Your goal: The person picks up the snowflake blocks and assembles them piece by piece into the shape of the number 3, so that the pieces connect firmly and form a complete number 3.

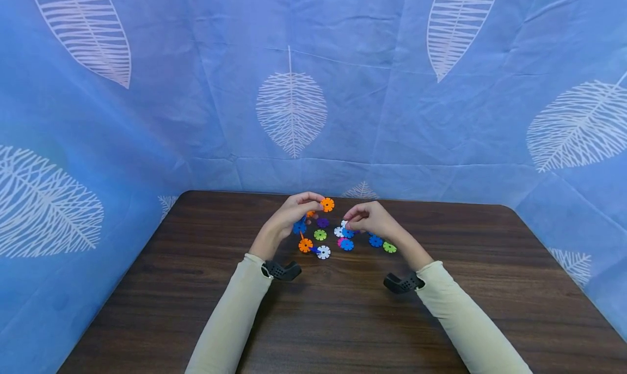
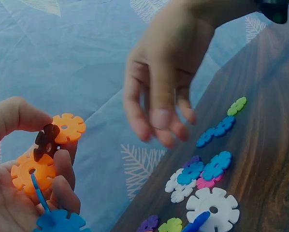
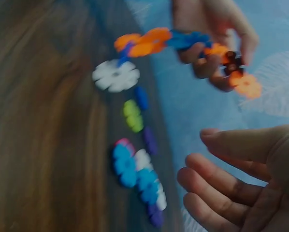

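Observation:
My left hand (image 1: 292,213) holds up a chain of notched plastic snowflake discs. Thumb and fingers pinch it around a dark brown disc (image 2: 47,141), which joins an outer orange disc (image 2: 70,127) to another orange disc (image 2: 26,178). Farther down, the chain has a blue disc (image 3: 189,39), more orange pieces (image 3: 154,41) and a large white disc (image 3: 116,76) near the tabletop. My right hand (image 1: 376,220) hovers over the loose discs; the right wrist view shows its thumb and fingers apart, with nothing between them.
Loose discs lie on the dark wooden table (image 1: 333,319): green (image 1: 320,234), purple (image 1: 323,222), white, pink and blue (image 1: 346,245) ones in a cluster, with blue (image 1: 375,240) and green (image 1: 389,247) ones to the right. A blue leaf-patterned cloth (image 1: 343,118) hangs behind.

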{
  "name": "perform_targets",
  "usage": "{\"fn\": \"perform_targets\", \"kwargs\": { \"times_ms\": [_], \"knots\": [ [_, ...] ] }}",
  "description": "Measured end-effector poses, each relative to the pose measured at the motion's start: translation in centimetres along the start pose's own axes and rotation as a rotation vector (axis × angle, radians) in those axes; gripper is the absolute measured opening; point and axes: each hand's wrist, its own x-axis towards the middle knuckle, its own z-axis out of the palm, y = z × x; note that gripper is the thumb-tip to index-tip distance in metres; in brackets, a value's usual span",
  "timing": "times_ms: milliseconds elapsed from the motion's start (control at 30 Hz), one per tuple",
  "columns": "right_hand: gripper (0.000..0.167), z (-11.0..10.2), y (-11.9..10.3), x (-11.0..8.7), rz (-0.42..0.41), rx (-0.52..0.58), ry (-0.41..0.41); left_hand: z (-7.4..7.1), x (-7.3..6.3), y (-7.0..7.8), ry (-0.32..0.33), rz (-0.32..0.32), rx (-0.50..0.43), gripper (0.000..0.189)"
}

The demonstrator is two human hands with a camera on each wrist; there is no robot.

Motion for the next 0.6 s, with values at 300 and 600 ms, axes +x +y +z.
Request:
{"fn": "perform_targets", "kwargs": {
  "times_ms": [300, 600],
  "knots": [
    [0.021, 0.8, 1.7, -0.1, -0.018, -0.171, -0.143, -0.1, 0.0, -0.1, -0.002, -0.002, -0.018, 0.022],
    [0.02, 1.3, 2.4, 0.1, 0.007, -0.234, -0.146, -0.2, 0.1, -0.1, 0.014, -0.013, -0.024, 0.024]
  ]
}}
